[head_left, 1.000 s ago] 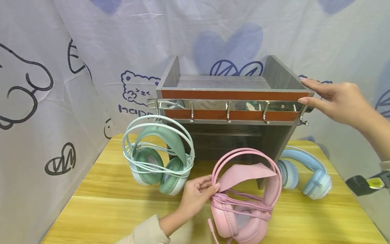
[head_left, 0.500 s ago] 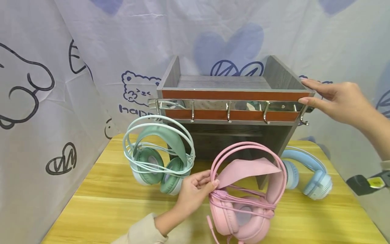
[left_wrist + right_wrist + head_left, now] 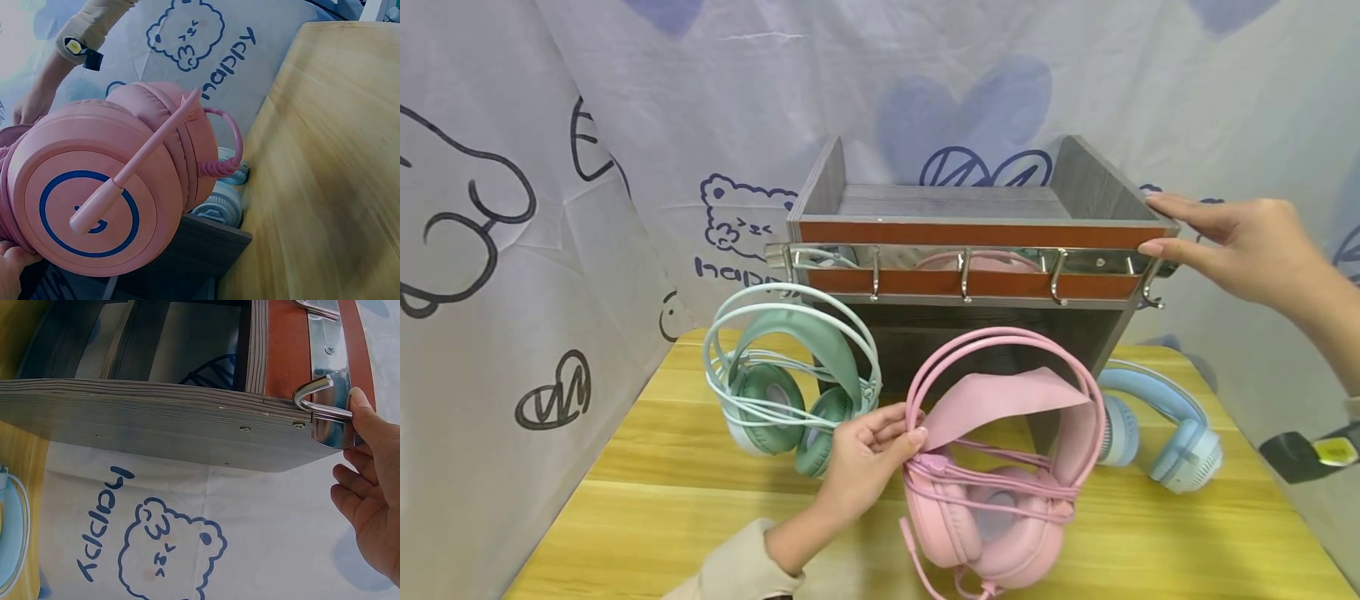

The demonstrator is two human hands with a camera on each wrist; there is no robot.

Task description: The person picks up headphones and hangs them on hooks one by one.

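Observation:
My left hand (image 3: pixel 863 467) holds a pink headset (image 3: pixel 1011 398) by the left side of its headband, thumb in front. The headset hangs upright over the table before the rack, its cable wound round the ear cups. A smiling mark shows on one ear cup in the left wrist view, with the microphone boom (image 3: pixel 147 150) across it. At the upper right my right hand (image 3: pixel 1255 250) grips the front corner of a grey wooden rack (image 3: pixel 955 204). In the right wrist view its thumb (image 3: pixel 365 415) lies against the end of the metal hook rail (image 3: pixel 328 428).
A green headset (image 3: pixel 801 329) appears to hang at the leftmost hook. Several hooks line the rack's front, among them a middle hook (image 3: pixel 966 277). A blue headset (image 3: pixel 1183 454) lies on the wooden table (image 3: pixel 685 517) at right. A printed curtain (image 3: pixel 647 100) stands behind.
My left hand has raised the pink headset and drawn it slightly left, and its reflection now shows in the metal rail. My right hand has stayed at the rack's corner.

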